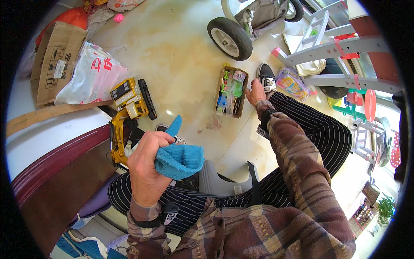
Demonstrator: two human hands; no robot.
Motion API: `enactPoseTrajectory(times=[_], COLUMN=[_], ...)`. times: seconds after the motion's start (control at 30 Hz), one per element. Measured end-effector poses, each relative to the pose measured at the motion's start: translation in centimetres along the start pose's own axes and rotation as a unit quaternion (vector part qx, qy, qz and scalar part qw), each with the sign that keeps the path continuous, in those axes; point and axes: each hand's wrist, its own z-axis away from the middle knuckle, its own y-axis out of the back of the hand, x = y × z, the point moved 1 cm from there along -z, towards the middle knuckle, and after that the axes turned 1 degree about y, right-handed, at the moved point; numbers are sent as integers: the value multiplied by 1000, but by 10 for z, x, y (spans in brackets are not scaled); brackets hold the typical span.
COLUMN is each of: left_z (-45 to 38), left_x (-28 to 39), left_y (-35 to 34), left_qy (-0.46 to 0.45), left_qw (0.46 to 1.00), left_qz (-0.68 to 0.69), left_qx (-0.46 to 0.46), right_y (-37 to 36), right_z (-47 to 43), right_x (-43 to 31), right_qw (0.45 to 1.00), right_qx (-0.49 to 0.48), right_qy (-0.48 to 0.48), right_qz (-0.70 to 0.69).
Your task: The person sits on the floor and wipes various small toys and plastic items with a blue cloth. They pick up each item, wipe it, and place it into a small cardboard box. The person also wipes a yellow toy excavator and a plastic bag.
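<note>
My left hand (147, 165) is closed around a blue terry cloth (179, 162). A folded part of the cloth hangs out to the right of my fist, and one corner sticks up above it. My right hand (255, 92) reaches down beside the right edge of a small cardboard box (241, 111), and I see nothing in it. Whether its fingers touch the box is unclear. Inside the box lie small plastic items, among them a green piece (237, 89), a clear container with blue (222, 102) and a patterned cube (239, 76).
A yellow toy excavator (129, 103) stands left, near a white plastic bag (93, 74) and a cardboard carton (58, 64). Ahead is a wheeled cart's tyre (229, 39). An aluminium ladder (323, 53) and a colourful plastic package (292, 84) are at right. A grey stool (220, 181) sits between my legs.
</note>
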Motion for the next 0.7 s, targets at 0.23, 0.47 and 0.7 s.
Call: enactPoseTrajectory(times=[0.23, 0.47, 0.7], left_z=[1, -1, 1], left_x=[-3, -6, -4], left_y=[-2, -5, -4], left_qy=[-22, -45, -50], left_qw=[1000, 998, 998], left_qz=[-14, -18, -21], left_qx=[-17, -26, -24], right_y=[-12, -40, -75], right_z=[25, 55, 81], right_x=[-11, -5, 10], right_qw=[933, 876, 829], right_qx=[-203, -299, -260], right_qy=[-191, -246, -270], right_qz=[-229, -287, -416])
